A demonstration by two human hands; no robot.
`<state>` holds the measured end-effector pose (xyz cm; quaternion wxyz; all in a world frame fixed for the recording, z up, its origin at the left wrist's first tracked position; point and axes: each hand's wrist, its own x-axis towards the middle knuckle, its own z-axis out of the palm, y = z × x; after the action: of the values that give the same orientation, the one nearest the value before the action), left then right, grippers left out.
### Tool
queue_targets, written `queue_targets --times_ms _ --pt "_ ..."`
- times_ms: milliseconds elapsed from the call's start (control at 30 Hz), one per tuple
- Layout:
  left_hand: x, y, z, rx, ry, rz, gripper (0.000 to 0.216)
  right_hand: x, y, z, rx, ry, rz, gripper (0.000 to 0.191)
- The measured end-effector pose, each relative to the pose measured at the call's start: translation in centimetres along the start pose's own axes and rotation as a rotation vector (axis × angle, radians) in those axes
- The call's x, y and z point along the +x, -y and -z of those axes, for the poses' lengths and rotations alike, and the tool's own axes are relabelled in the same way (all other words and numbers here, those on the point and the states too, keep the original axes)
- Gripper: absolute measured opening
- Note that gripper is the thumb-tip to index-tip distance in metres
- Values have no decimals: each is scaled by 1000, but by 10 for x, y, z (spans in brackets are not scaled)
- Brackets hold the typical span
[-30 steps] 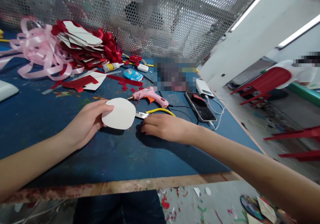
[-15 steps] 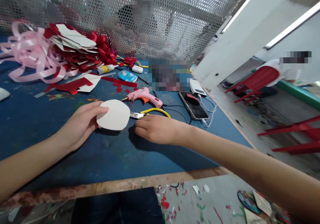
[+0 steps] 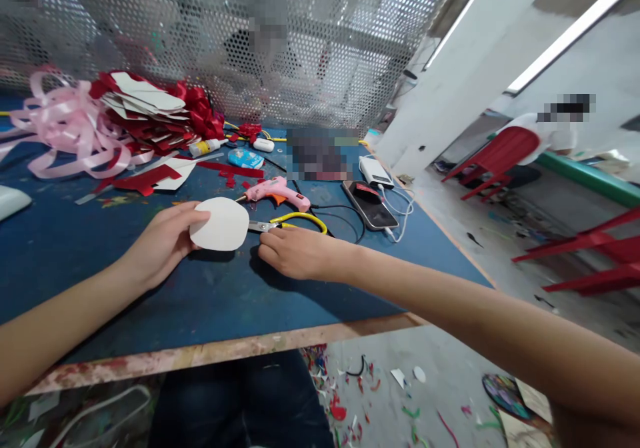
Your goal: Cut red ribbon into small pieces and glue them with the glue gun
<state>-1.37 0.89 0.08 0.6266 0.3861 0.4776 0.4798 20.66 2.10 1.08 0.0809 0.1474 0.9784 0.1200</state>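
My left hand [image 3: 165, 238] is closed on a white rounded card piece [image 3: 220, 224], thumb on top near its left edge and the other fingers beneath. The card is tilted just above the blue table. My right hand [image 3: 290, 251] is palm down with its fingers curled at the yellow-handled scissors [image 3: 303, 217]. It appears to grip their near handle, though the hand hides that part. The blades point left, close to the card's right edge. Behind them lies a pink glue gun [image 3: 277, 193] with an orange trigger.
Pink ribbon [image 3: 75, 125] and a stack of red and white cut pieces [image 3: 145, 111] lie at the back left. A glue bottle [image 3: 206, 147] and blue packet [image 3: 246, 159] are nearby. A phone [image 3: 373, 207] and power bank [image 3: 375, 170] with cables lie right. Perforated metal [image 3: 320, 41] stands behind.
The view has shifted slightly, so the table contents appear further left. Both hands keep nearly the same pose, and a little more of the scissors shows beside the right hand.
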Motion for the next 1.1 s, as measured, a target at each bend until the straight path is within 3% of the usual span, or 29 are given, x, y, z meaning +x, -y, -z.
queue_targets --times_ms 200,467,600,733,900,1100 --pt "0 1 1 11 0 -5 15 -13 0 4 23 -58 -82 29" --pt "-5 -2 -1 34 24 4 12 -53 5 25 182 -137 -279 25" --pt "-4 -1 0 50 30 3 15 -72 22 28 462 -140 -347 19" --pt "-2 0 2 47 20 8 18 -93 35 37 906 -115 -356 9" --pt "-2 0 2 31 30 34 19 -121 49 55 1386 181 -435 19" --pt "-5 -1 0 44 14 16 18 -147 62 64 1206 148 -559 21"
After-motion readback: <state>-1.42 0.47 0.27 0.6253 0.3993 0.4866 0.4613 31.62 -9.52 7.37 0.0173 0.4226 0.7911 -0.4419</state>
